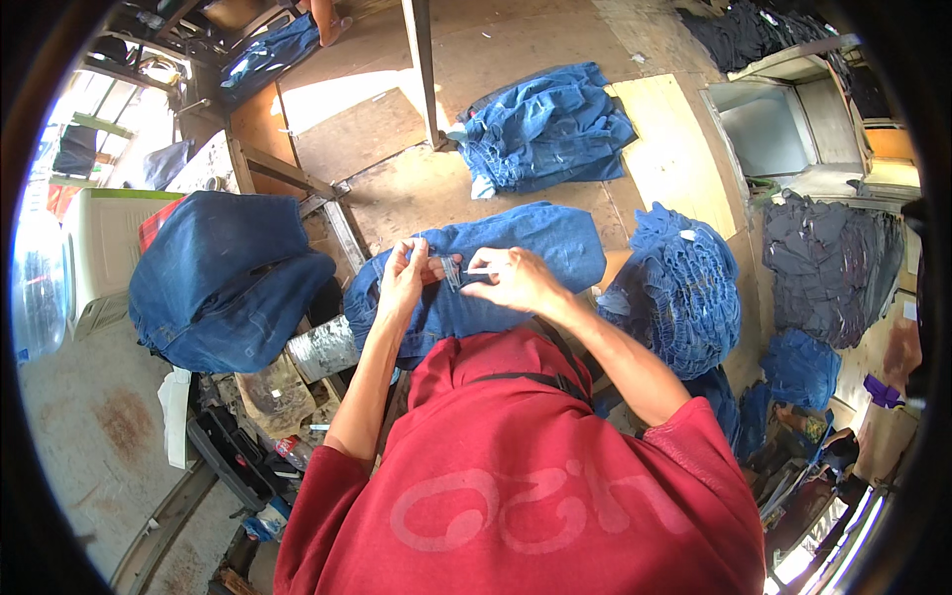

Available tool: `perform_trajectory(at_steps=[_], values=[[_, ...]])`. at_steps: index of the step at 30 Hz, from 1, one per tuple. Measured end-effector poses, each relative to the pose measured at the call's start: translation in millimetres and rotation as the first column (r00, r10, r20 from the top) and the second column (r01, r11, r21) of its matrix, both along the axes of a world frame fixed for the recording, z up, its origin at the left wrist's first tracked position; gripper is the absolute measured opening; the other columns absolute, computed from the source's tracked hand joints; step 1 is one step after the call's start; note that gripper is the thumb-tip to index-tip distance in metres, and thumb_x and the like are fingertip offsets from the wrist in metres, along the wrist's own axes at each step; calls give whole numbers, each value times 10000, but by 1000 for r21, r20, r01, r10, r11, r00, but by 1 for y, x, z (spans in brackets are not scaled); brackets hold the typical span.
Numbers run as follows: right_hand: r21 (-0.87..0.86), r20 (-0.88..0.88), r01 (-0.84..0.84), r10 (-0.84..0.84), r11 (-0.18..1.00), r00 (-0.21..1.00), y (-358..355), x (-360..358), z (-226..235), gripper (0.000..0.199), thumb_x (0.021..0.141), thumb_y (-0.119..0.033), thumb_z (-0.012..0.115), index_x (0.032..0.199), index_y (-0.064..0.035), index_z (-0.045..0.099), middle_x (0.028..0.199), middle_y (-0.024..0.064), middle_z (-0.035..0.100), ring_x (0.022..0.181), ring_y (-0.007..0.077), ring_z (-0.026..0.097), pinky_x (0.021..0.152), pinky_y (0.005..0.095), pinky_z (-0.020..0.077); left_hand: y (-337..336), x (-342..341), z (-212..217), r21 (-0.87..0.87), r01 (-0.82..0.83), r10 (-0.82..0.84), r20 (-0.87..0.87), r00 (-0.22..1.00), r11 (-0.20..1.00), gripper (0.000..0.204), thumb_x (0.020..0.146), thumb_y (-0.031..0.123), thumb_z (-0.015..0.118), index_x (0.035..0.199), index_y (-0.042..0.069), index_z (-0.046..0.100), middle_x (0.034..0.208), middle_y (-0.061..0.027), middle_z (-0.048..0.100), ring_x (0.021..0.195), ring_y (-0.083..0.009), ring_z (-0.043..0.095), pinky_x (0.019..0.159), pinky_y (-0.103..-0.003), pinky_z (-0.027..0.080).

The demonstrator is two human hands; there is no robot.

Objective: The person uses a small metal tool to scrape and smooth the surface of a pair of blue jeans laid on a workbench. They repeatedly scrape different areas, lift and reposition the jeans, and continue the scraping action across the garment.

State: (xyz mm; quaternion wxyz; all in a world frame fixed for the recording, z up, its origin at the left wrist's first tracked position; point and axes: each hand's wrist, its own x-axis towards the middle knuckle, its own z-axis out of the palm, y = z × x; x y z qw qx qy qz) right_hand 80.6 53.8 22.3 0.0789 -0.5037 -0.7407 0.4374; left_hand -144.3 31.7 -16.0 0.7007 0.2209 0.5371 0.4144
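Note:
Blue denim jeans (555,243) lie across my lap, one end stretched out to the right. My left hand (403,276) is closed on the denim, its thumb and fingers pinching near a small frayed, pale patch (452,275). Just right of that patch my right hand (518,282) is also closed, its fingertips pinched round a thin, pale thing too small to make out. Only a short gap parts the two hands, and both are over the jeans.
A heap of blue jeans (545,127) lies on the wooden floor ahead. Folded jeans (684,288) are stacked to the right, with dark garments (828,263) beyond. Dark blue denim (223,278) is draped at the left. A metal post (421,74) stands ahead.

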Motion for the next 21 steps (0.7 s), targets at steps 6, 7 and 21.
perform_trajectory(at_steps=[6,7,21], values=[[202,-84,115,-100,973,991,-35,-20,-24,144,923,-260,767,986,-136,728,815,113,762,755,359,747,639,467,570,-4,-4,-6,64,63,-64,3,998,996,130,1076,125,626,1151,110,521,1226,-224,756,1029,-194,740,945,-315,554],[266,-94,119,-97,957,991,-40,-17,-25,97,929,-221,747,972,-137,725,808,108,760,742,355,743,629,462,569,-5,-8,-8,116,92,-99,60,993,989,172,1049,65,646,1162,93,519,1255,-223,743,1083,-211,729,978,-321,543],[45,-102,264,-259,963,961,-58,3,-24,208,1050,-242,662,1188,-102,594,942,144,756,792,396,742,675,462,575,-19,0,-1,415,705,-135,-802,582,575,395,806,88,859,1169,45,711,1352,-180,694,1187,-355,662,1045,-424,527]])
